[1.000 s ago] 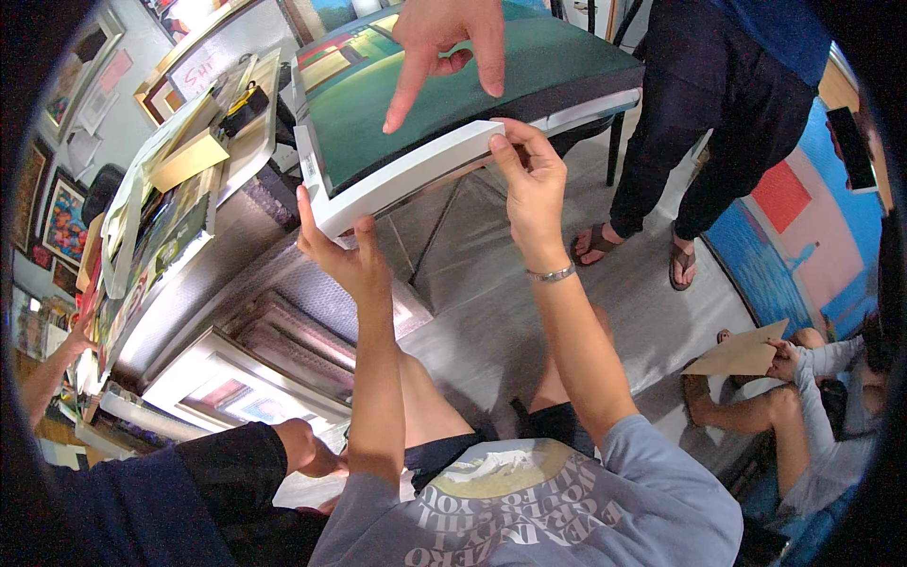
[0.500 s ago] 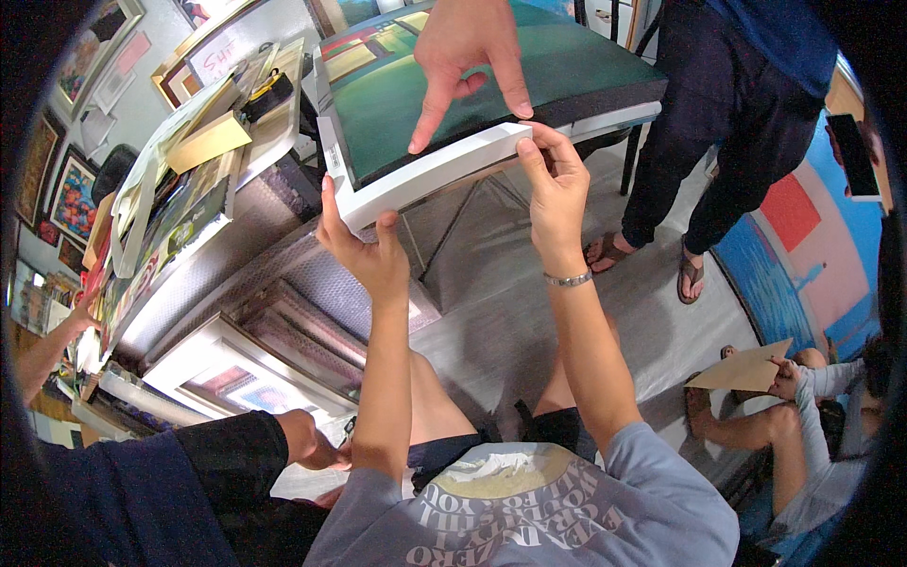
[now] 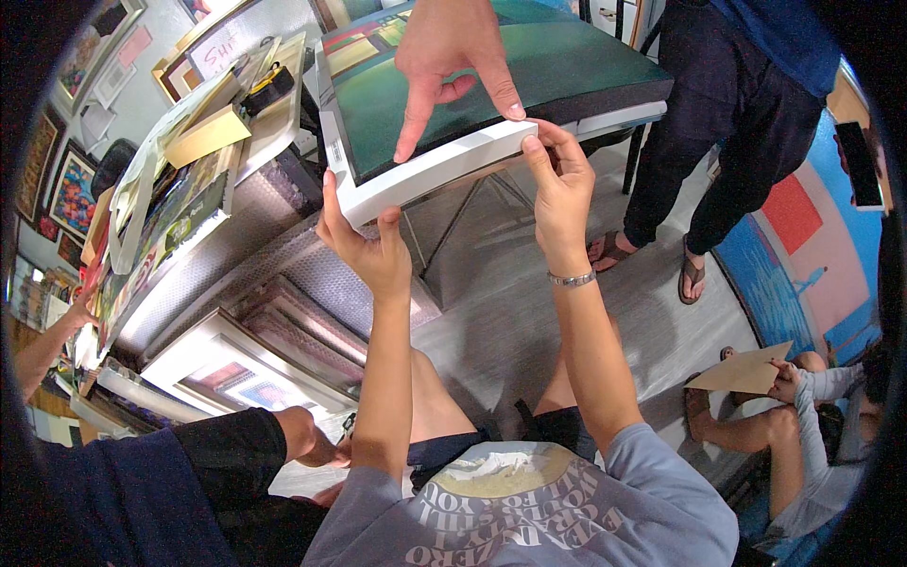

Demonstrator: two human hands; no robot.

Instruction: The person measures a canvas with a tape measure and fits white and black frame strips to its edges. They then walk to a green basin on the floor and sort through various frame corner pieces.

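Observation:
A white L-shaped picture-frame corner piece (image 3: 430, 173) lies against the near left corner of a dark-edged canvas painting (image 3: 567, 66) in green tones. My left hand (image 3: 367, 250) grips it at the corner, thumb on the near side and fingers on the left side. With thumb and fingers, my right hand (image 3: 564, 184) pinches its right end. From the far side another person's hand (image 3: 458, 71) reaches over the canvas, one fingertip near the white piece's middle and the other close to its right end.
Stacked boards and prints (image 3: 179, 198) fill a table on the left, with a tape measure (image 3: 269, 90) on top. Framed pictures (image 3: 246, 373) lean below it. A person in dark trousers (image 3: 709, 123) stands at right; a seated person holds a tan sheet (image 3: 746, 369).
The other person's hand has shifted slightly left and down along the canvas edge. My hands keep their hold on the white corner piece, almost unmoved.

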